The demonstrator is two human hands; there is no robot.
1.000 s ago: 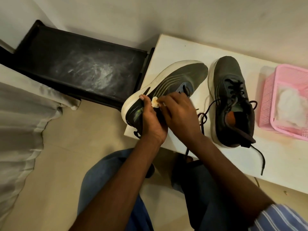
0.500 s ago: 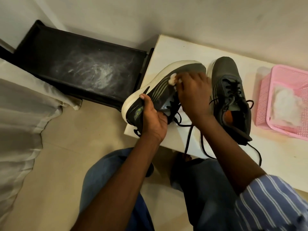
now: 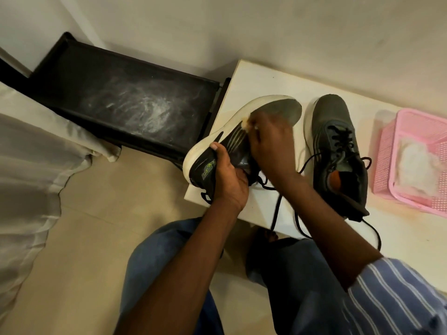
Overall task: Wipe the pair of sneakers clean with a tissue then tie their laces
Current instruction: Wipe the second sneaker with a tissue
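A dark grey sneaker with a white sole [image 3: 280, 110] lies tilted on its side at the left end of the white table [image 3: 254, 76]. My left hand [image 3: 227, 175] grips its heel, thumb on the sole edge. My right hand [image 3: 271, 139] pinches a small wad of tissue [image 3: 246, 125] and presses it against the shoe's side near the sole. The second sneaker [image 3: 336, 146] stands upright just to the right, its black laces [image 3: 285, 209] loose and trailing over the table's front edge.
A pink plastic basket [image 3: 387, 146] holding white tissue [image 3: 418, 163] sits at the table's right. A dusty black stand [image 3: 130, 102] is left of the table, pale cloth [image 3: 31, 160] at far left. My knees in blue trousers are below.
My right hand has wiped the tissue from the heel side forward along the shoe toward its toe. My left hand keeps its grip on the heel. The other sneaker stays put.
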